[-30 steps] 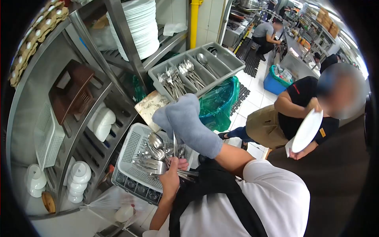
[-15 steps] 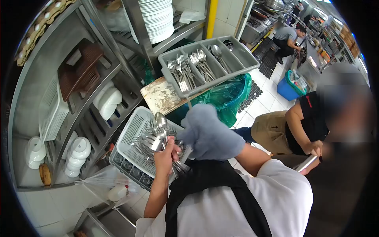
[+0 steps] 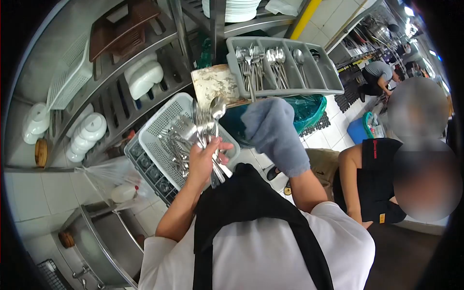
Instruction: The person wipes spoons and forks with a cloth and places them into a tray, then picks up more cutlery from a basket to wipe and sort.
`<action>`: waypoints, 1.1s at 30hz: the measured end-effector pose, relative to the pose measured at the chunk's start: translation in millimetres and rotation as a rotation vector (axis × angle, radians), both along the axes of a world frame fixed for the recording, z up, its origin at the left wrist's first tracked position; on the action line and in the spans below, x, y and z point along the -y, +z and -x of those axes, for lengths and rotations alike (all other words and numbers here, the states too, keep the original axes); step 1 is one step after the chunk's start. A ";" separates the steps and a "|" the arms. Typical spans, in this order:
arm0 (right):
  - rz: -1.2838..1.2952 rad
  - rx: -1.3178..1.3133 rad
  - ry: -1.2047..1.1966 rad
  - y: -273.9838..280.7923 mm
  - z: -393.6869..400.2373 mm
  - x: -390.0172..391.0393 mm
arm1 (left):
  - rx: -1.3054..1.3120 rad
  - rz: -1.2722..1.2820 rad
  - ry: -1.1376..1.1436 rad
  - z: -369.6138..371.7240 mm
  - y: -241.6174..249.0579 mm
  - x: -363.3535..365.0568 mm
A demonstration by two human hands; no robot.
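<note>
Our right hand [image 3: 273, 133] is wrapped in one grey cloth [image 3: 280, 145], fingers hidden, so we cannot tell their state. Our left hand [image 3: 205, 162] clamps a cutlery bundle [image 3: 210, 128], perhaps too tangled to count, above the white basket [image 3: 162, 128] at nine o'clock.

The person wears a white short-sleeved shirt [image 3: 270, 251] under a black apron [image 3: 241, 203] whose straps run over the shoulders; the left hand [image 3: 205, 162] is bare; the right hand [image 3: 273, 133] is wrapped in a grey-blue cloth [image 3: 275, 140].
</note>
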State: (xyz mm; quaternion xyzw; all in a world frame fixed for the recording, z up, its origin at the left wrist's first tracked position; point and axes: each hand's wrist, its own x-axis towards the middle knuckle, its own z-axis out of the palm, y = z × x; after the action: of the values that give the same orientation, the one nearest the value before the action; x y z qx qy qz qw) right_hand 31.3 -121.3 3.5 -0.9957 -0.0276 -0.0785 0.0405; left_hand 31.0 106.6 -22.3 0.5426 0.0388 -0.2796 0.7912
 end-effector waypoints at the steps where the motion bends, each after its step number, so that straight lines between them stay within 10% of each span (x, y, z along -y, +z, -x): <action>1: -0.778 -0.120 0.299 -2.7 -3.7 2.1 | 0.018 -0.049 0.003 -2.7 3.0 2.0; 2: -1.555 -0.230 0.591 -2.7 -6.0 6.0 | 0.020 -0.045 -0.001 -4.1 4.1 5.2; 10: -2.348 -0.670 -0.426 42.4 -3.7 -54.0 | -0.158 0.195 -0.115 6.6 -4.7 14.1; 16: 0.276 -0.058 0.162 50.1 -18.4 -47.9 | -0.150 0.232 -0.144 9.2 -4.3 15.7; 17: -0.160 0.438 0.145 36.1 -10.3 -45.4 | -0.094 0.194 -0.102 10.3 0.0 17.6; 33: -0.008 0.246 -0.133 32.2 -5.6 -34.3 | 0.234 -0.126 -0.129 19.0 11.5 35.5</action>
State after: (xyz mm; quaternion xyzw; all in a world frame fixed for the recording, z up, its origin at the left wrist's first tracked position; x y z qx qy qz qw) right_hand 36.9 -86.9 35.7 -0.9781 0.0341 -0.2024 0.0356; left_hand 12.0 71.0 -10.8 0.6216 -0.0712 -0.2617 0.7349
